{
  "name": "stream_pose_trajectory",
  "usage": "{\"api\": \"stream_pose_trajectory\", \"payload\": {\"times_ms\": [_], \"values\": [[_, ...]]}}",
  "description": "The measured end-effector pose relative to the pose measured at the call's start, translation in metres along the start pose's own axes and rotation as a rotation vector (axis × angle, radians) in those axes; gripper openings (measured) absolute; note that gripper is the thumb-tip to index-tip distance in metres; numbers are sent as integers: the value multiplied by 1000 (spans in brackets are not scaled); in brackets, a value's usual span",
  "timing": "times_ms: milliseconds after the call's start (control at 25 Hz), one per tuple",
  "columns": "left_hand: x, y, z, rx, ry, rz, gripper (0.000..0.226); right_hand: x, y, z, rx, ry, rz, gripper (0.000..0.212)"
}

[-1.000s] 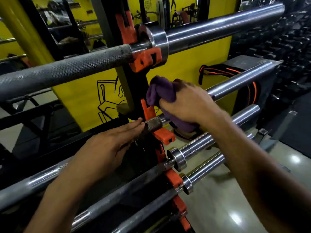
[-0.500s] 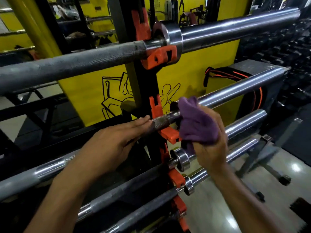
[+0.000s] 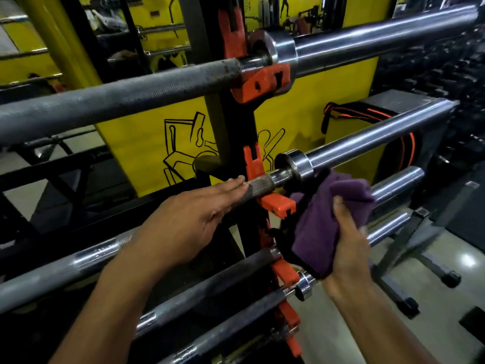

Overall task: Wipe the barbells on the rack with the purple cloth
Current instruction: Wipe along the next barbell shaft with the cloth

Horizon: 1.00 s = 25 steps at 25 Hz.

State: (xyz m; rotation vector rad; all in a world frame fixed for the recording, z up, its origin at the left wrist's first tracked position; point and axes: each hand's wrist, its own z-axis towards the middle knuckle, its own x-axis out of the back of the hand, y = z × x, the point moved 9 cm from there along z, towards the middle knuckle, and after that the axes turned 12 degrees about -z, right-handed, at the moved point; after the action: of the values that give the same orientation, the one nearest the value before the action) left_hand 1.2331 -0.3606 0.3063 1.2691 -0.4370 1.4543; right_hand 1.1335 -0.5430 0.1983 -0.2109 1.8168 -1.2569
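Barbells stacked horizontally on an upright black rack [image 3: 231,127] with orange hooks, long axes running from lower left to upper right across the view. Top barbell [image 3: 131,95] highest and thickest in frame, well clear of both hands. Second barbell [image 3: 367,139] the likely target: knurled shaft resting in an orange hook [image 3: 278,204], chrome collar and sleeve stretching away up and to the right. Lower barbells [image 3: 393,185] below, partly hidden behind the cloth and forearms. Purple cloth [image 3: 330,222] bunched just under and slightly right of that collar, seemingly off the steel, so the sleeve lies up and forward from it. Right hand [image 3: 346,248] nearer the sleeve, fingers curled round the cloth, thumb pressed on top. Left hand [image 3: 189,222] flat, fingers straight, tips touching the knurled shaft left of the hook, gripping nothing. No containers visible.
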Motion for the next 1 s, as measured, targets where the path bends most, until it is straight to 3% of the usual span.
{"api": "stream_pose_trajectory", "payload": {"times_ms": [80, 160, 240, 320, 440, 600, 680, 800, 1000], "values": [[0, -1, 1, 14, -5, 13, 54, -9, -69, -16, 493, 39, -429, 18], [-2, 0, 1, 26, -33, 30, 64, -54, -111, -21, 849, -22, -1038, 31], [-3, 2, 1, 27, -59, 55, 66, -95, -109, -4, 857, -161, -1559, 32], [-4, 3, 1, 48, -85, 68, 66, -113, -95, 8, 794, -225, -1866, 31], [-2, 5, 1, 43, -81, 82, 63, -118, -91, 8, 720, -299, -1953, 34], [-2, 1, -1, 41, -73, 67, 63, -96, -88, 23, 360, -492, -1897, 38], [-2, 2, 0, 49, -81, 65, 63, -93, -90, 21, 341, -440, -1944, 41], [-4, 3, 0, 62, -110, 76, 60, -107, -99, 12, 509, -198, -2107, 45], [-1, 7, -5, 24, -141, 70, 65, -108, -111, 5, 597, 4, -1627, 31]]}}
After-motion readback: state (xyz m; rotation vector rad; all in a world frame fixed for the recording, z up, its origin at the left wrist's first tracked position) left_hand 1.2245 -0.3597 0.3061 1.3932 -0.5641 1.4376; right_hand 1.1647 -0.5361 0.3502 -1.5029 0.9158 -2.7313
